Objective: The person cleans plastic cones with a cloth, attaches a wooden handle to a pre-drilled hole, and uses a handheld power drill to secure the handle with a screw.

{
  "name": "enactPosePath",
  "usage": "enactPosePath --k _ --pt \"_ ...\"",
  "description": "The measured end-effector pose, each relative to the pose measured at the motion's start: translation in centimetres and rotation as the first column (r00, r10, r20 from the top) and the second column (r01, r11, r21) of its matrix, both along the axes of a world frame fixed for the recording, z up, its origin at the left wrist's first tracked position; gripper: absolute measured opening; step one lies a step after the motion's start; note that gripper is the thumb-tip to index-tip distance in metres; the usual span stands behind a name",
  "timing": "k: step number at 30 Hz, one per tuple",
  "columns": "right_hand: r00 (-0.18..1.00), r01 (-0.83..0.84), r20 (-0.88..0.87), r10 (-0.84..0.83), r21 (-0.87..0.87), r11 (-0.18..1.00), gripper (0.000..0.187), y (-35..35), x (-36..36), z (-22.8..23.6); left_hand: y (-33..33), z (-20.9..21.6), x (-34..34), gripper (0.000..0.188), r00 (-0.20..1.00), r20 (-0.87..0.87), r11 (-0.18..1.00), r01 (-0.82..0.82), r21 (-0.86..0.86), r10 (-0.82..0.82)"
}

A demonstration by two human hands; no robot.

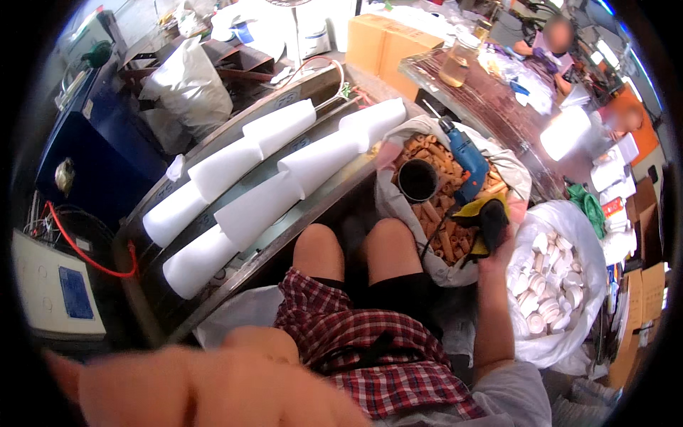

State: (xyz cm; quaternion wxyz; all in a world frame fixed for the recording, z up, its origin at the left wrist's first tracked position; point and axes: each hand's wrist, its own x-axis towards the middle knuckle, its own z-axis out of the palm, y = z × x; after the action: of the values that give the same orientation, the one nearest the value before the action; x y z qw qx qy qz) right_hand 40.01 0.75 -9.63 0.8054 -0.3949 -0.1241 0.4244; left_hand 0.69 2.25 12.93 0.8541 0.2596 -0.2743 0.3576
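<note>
Close to the camera at the lower left, my left hand (206, 388) is large and blurred by motion; its fingers cannot be made out clearly. My right arm reaches forward to a white sack (388, 196) of short orange-brown tubes (445, 238). At its end, my right hand (496, 238) is at a black and yellow glove (469, 211); whether the hand wears or grips it is unclear. Just beyond the glove, a blue power drill (469, 156) lies on the tubes, its bit pointing away. A dark, round, open container (417, 180) sits among the tubes.
Two rows of white tapered sleeves (260, 203) lie end to end in a long metal-edged trough (245, 274) at front left. A clear plastic bag (594, 263) of white round pieces (544, 302) stands at right. Farther off are a jar (459, 60), a cardboard box (388, 46) and people.
</note>
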Motion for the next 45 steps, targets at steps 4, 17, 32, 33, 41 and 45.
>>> enactPosePath --k 4,17,32,33,41,45 --pt "0.939 -0.283 -0.156 0.306 0.154 0.947 0.052 4.3 -9.0 -1.2 3.7 -6.2 4.6 0.035 0.712 -0.525 0.87 -0.478 0.124 0.466" --pt "0.656 -0.55 -0.475 0.587 0.232 0.802 0.037 14.0 -18.1 -9.6 29.3 -21.8 9.4 0.036 -0.365 -0.115 0.19 0.178 0.965 0.924" --pt "0.441 -0.726 -0.579 0.686 0.22 0.652 0.037 15.4 -18.4 -11.1 52.8 -43.6 11.3 0.028 0.023 0.57 -0.057 0.997 0.043 0.821" --pt "0.448 -0.732 -0.559 0.698 0.219 0.645 0.035 15.6 -18.4 -11.1 52.6 -43.5 10.7 0.028 0.017 0.527 -0.004 1.0 -0.024 0.85" --pt "0.56 -0.695 -0.498 0.662 0.152 0.702 0.018 16.2 -18.6 -11.5 49.7 -45.4 -1.2 0.033 -0.153 0.358 0.271 0.912 -0.308 0.921" --pt "0.695 -0.507 -0.462 0.551 0.229 0.831 0.032 14.2 -20.5 -22.5 47.6 -34.9 -0.8 0.048 -0.17 0.442 0.272 0.945 -0.179 0.881"
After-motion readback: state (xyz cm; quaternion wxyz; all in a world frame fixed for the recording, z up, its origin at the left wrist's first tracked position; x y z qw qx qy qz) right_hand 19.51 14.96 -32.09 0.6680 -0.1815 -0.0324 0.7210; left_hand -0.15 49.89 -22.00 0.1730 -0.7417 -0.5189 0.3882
